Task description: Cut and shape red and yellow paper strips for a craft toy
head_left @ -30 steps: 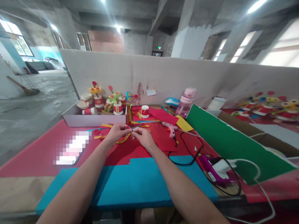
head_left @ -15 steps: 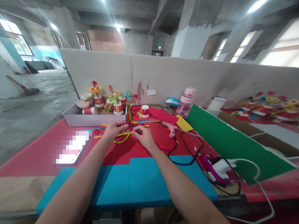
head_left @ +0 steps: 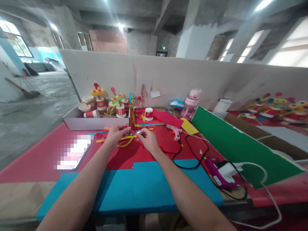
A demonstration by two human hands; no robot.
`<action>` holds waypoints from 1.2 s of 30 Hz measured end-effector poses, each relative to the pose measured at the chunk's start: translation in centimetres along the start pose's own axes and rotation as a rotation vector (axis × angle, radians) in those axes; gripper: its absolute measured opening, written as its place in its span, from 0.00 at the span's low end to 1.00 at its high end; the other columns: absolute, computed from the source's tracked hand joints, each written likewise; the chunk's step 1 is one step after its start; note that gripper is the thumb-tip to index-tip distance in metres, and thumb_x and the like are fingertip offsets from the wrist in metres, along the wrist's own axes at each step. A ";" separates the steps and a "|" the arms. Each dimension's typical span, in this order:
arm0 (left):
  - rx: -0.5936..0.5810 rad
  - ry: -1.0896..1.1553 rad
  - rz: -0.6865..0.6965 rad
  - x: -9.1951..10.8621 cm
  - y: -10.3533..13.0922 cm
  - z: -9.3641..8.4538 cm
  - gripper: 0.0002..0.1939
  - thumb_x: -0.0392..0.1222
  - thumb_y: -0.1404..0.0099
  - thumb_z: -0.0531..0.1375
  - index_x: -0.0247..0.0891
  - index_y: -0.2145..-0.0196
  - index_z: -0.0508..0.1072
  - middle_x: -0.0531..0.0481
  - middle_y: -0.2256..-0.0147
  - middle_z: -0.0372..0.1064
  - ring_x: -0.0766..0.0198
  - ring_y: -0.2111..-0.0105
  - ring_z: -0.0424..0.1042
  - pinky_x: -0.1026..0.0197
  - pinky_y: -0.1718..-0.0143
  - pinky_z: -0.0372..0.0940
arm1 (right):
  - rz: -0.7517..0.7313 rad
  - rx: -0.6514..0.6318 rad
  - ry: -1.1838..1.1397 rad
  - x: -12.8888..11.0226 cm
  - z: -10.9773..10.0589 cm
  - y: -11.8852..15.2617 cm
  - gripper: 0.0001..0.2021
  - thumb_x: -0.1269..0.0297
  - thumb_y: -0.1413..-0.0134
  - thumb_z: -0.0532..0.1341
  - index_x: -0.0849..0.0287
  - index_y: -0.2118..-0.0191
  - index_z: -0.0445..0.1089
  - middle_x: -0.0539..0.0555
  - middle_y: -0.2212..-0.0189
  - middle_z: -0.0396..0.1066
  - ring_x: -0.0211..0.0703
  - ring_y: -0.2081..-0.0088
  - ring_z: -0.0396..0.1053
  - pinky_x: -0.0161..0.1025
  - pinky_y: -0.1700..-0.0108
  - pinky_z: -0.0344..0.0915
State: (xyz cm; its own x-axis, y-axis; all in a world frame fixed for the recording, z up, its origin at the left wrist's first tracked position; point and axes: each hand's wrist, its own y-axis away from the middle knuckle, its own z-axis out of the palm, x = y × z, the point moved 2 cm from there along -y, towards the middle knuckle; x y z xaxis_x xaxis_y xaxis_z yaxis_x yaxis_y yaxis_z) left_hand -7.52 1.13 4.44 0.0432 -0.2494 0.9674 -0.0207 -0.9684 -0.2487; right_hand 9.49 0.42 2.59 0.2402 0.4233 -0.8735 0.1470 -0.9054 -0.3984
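Note:
A small red paper strip (head_left: 132,130) spans the gap between my hands over the red table covering. My left hand (head_left: 115,134) pinches its left end between thumb and fingers. At the other end, the fingertips of my right hand (head_left: 148,138) are closed on the strip, partly hiding it. Just below lie scissors with yellow handles (head_left: 124,145), their blades partly covered by my hands. Scraps of yellow paper (head_left: 100,141) and a red round piece (head_left: 98,135) lie left of my left hand.
Behind stands a white box (head_left: 96,124) with cup figures. A red-and-white paper cup (head_left: 149,114) sits near the back. To the right are a pink glue gun (head_left: 175,132), a black cord, a purple power strip (head_left: 222,176) and a green board (head_left: 238,147). A phone (head_left: 76,152) lies left.
My hands stay nearly in place. The red strip shows a little more clearly between my fingertips, and the view has shifted slightly.

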 end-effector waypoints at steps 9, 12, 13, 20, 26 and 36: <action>0.012 0.018 -0.011 0.0 -0.1 -0.2 0.15 0.48 0.51 0.68 0.34 0.81 0.70 0.55 0.83 0.64 0.71 0.81 0.60 0.67 0.78 0.56 | 0.001 -0.053 -0.123 0.5 0.2 -0.2 0.07 0.60 0.49 0.61 0.58 0.67 0.69 0.48 0.78 0.70 0.38 0.76 0.70 0.34 0.70 0.64; 0.014 0.014 -0.007 0.2 -0.1 -0.1 0.16 0.48 0.51 0.68 0.34 0.81 0.70 0.55 0.84 0.64 0.71 0.82 0.60 0.67 0.78 0.56 | -0.030 -0.084 -0.107 0.9 0.3 -0.3 0.08 0.60 0.47 0.60 0.58 0.68 0.72 0.49 0.79 0.70 0.38 0.76 0.69 0.35 0.70 0.64; 0.017 0.012 -0.002 0.3 0.0 -0.1 0.16 0.49 0.51 0.68 0.34 0.81 0.70 0.55 0.84 0.64 0.71 0.82 0.60 0.67 0.78 0.55 | -0.035 -0.087 -0.107 1.1 0.3 -0.4 0.08 0.60 0.47 0.60 0.58 0.68 0.72 0.49 0.79 0.70 0.38 0.76 0.69 0.35 0.70 0.64; -0.049 0.052 -0.064 -0.2 0.1 0.5 0.16 0.49 0.53 0.69 0.33 0.79 0.72 0.53 0.82 0.66 0.70 0.80 0.63 0.65 0.76 0.59 | 0.006 -0.064 -0.101 1.5 0.2 -0.5 0.10 0.58 0.47 0.59 0.59 0.69 0.72 0.49 0.80 0.70 0.38 0.76 0.69 0.34 0.70 0.64; -0.059 -0.113 -0.046 -1.4 0.3 1.2 0.17 0.50 0.52 0.69 0.33 0.82 0.72 0.51 0.83 0.68 0.69 0.80 0.64 0.65 0.76 0.58 | -0.022 -0.058 -0.103 1.3 0.5 -0.4 0.09 0.60 0.48 0.59 0.59 0.70 0.72 0.50 0.77 0.72 0.38 0.76 0.69 0.34 0.70 0.64; 0.010 0.083 -0.130 -0.6 0.1 0.3 0.18 0.49 0.58 0.72 0.32 0.81 0.71 0.53 0.84 0.67 0.71 0.83 0.63 0.65 0.78 0.59 | 0.019 -0.119 -0.089 1.2 0.4 -0.3 0.11 0.57 0.47 0.59 0.60 0.72 0.71 0.49 0.80 0.71 0.38 0.76 0.68 0.34 0.69 0.64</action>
State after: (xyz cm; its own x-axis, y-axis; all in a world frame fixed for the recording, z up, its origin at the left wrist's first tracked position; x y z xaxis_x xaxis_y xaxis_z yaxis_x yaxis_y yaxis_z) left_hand -7.26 1.22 3.78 -0.0379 -0.1206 0.9920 -0.0103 -0.9926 -0.1211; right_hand 9.34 1.15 1.58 0.1591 0.3971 -0.9039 0.2570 -0.9006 -0.3504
